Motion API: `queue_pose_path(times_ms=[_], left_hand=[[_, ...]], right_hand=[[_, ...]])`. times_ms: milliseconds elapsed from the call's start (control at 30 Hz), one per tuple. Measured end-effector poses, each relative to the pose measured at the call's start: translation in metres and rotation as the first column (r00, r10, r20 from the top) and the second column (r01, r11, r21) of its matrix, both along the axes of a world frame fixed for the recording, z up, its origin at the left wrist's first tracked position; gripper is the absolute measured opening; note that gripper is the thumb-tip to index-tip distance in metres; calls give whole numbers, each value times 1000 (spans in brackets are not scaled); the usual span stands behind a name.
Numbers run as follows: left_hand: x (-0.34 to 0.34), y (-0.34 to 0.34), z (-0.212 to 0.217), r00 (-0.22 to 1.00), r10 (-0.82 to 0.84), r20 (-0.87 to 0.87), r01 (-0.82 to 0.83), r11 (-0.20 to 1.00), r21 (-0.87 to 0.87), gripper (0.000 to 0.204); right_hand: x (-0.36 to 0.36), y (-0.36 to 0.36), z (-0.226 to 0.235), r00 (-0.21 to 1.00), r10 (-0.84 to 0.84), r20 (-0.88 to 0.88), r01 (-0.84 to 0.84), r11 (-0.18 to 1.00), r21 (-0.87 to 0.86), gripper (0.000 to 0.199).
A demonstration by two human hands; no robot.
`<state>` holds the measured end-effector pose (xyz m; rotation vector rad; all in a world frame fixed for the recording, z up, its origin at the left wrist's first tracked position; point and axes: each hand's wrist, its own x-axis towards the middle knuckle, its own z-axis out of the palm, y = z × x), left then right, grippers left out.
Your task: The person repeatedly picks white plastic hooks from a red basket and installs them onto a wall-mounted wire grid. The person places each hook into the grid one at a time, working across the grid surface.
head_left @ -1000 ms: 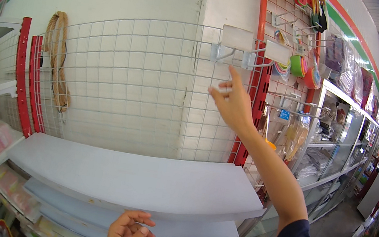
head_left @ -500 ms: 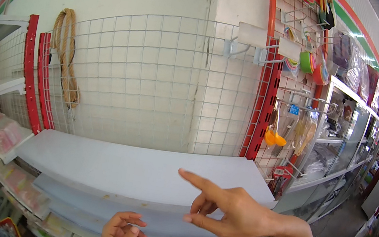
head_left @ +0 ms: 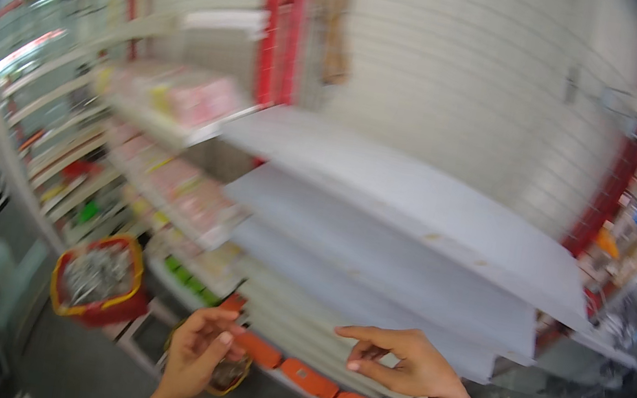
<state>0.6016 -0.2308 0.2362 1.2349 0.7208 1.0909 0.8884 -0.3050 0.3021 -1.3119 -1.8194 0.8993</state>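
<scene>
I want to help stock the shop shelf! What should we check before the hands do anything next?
1. Left hand free to grab: cannot tell, fingers curled, picture blurred.
2. Right hand empty: ok, fingers spread, nothing in it.
3. White shelves bare where they show: ok.
4. Red basket on the floor at the left, filled: ok.
5. Picture sharp enough to aim: not ok, it is smeared.

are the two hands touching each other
Apart. The head view shows the left hand and right hand with orange shelf-edge strips visible in the gap between them.
</scene>
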Motion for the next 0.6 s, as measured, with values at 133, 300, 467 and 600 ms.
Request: queue_pose_path(times_ms=[133, 300, 467, 600], left_hand=[[-95, -13, -36, 987, 150, -51, -155, 981, -118, 28], [-188, -34, -67, 920, 380, -100, -393, 891, -226, 28], [-248, -41, -87, 829, 535, -163, -559, 781, -278, 27], [-279, -31, -104, 756, 634, -161, -648, 693, -315, 26]], right_hand=[[-76, 36, -57, 989, 105, -104, -118, 984, -137, 41], [-176, 82, -115, 916, 212, -341, -326, 889, -323, 37], [-257, 122, -147, 868, 295, -400, -466, 761, -450, 36], [-298, 156, -166, 849, 365, -382, -518, 722, -459, 35]])
